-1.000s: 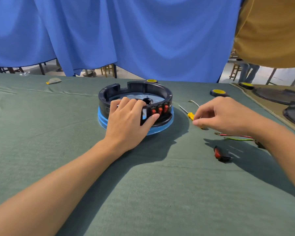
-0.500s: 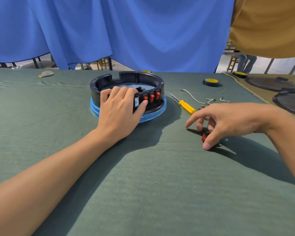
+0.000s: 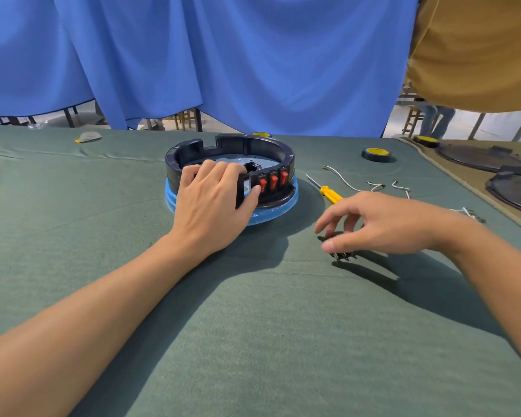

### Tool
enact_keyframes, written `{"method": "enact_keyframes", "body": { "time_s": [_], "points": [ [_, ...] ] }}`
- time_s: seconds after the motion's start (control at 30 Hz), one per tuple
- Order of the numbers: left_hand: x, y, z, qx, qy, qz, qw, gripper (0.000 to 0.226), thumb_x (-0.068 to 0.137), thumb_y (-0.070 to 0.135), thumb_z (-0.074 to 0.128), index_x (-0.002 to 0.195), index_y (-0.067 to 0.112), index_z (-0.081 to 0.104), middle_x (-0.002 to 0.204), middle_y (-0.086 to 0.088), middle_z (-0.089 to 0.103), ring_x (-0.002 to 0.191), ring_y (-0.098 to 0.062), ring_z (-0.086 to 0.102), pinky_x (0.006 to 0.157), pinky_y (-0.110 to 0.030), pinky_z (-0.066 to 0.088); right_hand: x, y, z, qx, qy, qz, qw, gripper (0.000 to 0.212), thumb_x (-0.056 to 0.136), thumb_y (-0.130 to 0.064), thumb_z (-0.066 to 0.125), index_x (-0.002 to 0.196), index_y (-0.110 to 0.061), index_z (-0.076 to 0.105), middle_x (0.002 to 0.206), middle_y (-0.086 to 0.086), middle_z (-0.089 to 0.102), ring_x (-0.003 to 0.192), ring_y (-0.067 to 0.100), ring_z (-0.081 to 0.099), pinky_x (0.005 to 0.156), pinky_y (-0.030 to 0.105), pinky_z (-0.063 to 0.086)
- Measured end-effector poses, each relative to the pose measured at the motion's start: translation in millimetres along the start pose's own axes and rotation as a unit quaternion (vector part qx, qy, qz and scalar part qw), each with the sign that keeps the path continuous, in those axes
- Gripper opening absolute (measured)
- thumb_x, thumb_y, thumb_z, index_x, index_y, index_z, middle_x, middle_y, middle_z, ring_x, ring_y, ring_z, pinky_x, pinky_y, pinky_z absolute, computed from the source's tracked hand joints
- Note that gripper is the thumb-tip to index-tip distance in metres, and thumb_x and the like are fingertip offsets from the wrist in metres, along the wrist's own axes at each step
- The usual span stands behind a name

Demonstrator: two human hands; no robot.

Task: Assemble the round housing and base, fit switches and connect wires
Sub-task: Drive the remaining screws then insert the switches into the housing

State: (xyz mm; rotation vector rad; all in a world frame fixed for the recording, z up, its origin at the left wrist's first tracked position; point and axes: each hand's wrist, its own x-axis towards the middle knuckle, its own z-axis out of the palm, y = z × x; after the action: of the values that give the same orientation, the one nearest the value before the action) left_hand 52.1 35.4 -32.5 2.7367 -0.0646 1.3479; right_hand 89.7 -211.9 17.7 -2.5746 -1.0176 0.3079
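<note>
Left hand (image 3: 211, 203) curls over the housing (image 3: 253, 145) rim, bracing it, I'd guess, while right hand (image 3: 388, 224) pinches a loose switch (image 3: 343, 256) between thumb and fingers, prongs down, probably the next one to fit.

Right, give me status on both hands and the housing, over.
Left hand grips housing rim, three red switches fitted. Right hand pinches a loose switch, prongs showing. Yellow screwdriver and loose wires lie beyond it.

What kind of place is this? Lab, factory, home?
Probably a small-parts assembly bench, maybe staged for recording: green cloth-covered table, blue curtain backdrop, and a round housing with a yellow screwdriver, tape roll and loose wires laid out beside it.
</note>
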Motion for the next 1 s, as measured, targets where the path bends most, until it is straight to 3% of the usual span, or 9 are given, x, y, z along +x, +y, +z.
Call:
{"method": "enact_keyframes", "body": {
  "time_s": [0.13,0.3,0.5,0.67,0.8,0.83,0.93,1.0],
  "points": [
    [2,-8,-3,-0.022,-0.013,0.001,1.000,0.037,0.093,0.039,0.056,0.109,0.007,0.067,0.101,-0.006,0.071,0.097,-0.029,0.060,0.095,-0.036,0.030,-1,1,-4,0.006,-0.025,0.005,1.000,0.026,0.082,-0.031,0.074,0.106,-0.041,0.068,0.101,-0.020,0.064,0.082,-0.001,0.060,0.076,0.017,0.049],
    [5,-20,-8,-0.061,-0.019,0.002,0.998,0.042,0.092,0.043,0.053,0.107,0.008,0.070,0.098,-0.004,0.072,0.093,-0.027,0.060,0.094,-0.036,0.034,2,-3,1,0.014,-0.004,0.005,1.000,0.026,0.083,-0.029,0.074,0.107,-0.036,0.069,0.094,-0.015,0.062,0.072,-0.002,0.055,0.066,0.012,0.044],
    [0,-23,-9,-0.106,-0.025,-0.001,0.994,0.035,0.090,0.037,0.057,0.106,0.009,0.069,0.097,-0.001,0.071,0.090,-0.025,0.060,0.093,-0.036,0.035,6,-10,11,0.016,0.132,-0.034,0.991,0.010,0.082,-0.023,0.074,0.089,-0.030,0.072,0.082,-0.011,0.055,0.068,-0.004,0.050,0.064,0.010,0.036],
    [-2,-22,-9,-0.096,-0.028,0.008,0.995,0.043,0.092,0.043,0.046,0.105,0.008,0.068,0.094,-0.001,0.069,0.088,-0.025,0.060,0.093,-0.037,0.036,14,-22,32,0.109,0.238,-0.049,0.964,0.014,0.081,-0.014,0.073,0.086,-0.025,0.068,0.078,-0.008,0.069,0.069,0.010,0.064,0.071,0.019,0.049],
    [-1,-21,-9,-0.097,-0.025,-0.002,0.995,0.042,0.092,0.042,0.048,0.104,0.007,0.069,0.092,-0.001,0.070,0.087,-0.026,0.060,0.093,-0.038,0.036,29,-33,44,0.178,0.291,-0.083,0.936,0.014,0.080,-0.014,0.075,0.091,-0.018,0.068,0.080,-0.001,0.071,0.074,0.020,0.070,0.079,0.040,0.055],
    [-1,-20,-10,-0.097,-0.025,-0.006,0.995,0.039,0.092,0.040,0.051,0.104,0.007,0.069,0.092,-0.001,0.070,0.088,-0.026,0.060,0.092,-0.038,0.036,33,-35,47,0.172,0.311,-0.094,0.930,0.016,0.080,-0.015,0.076,0.094,-0.017,0.068,0.079,-0.003,0.070,0.074,0.016,0.069,0.078,0.037,0.056],
    [-1,-19,-10,-0.099,-0.024,-0.012,0.995,0.034,0.090,0.036,0.057,0.103,0.007,0.070,0.092,-0.002,0.071,0.087,-0.025,0.061,0.091,-0.036,0.035,44,-47,52,0.101,0.385,-0.144,0.906,0.021,0.080,-0.013,0.076,0.099,-0.017,0.067,0.076,-0.020,0.060,0.073,-0.001,0.060,0.069,0.009,0.045],
    [0,-20,-11,-0.098,-0.023,-0.009,0.995,0.034,0.089,0.035,0.058,0.103,0.007,0.070,0.092,-0.002,0.071,0.086,-0.025,0.061,0.088,-0.034,0.034,53,-53,51,0.081,0.412,-0.171,0.891,0.021,0.081,-0.014,0.074,0.100,-0.016,0.065,0.075,-0.019,0.058,0.072,0.001,0.058,0.064,0.007,0.042]
  ]
}}
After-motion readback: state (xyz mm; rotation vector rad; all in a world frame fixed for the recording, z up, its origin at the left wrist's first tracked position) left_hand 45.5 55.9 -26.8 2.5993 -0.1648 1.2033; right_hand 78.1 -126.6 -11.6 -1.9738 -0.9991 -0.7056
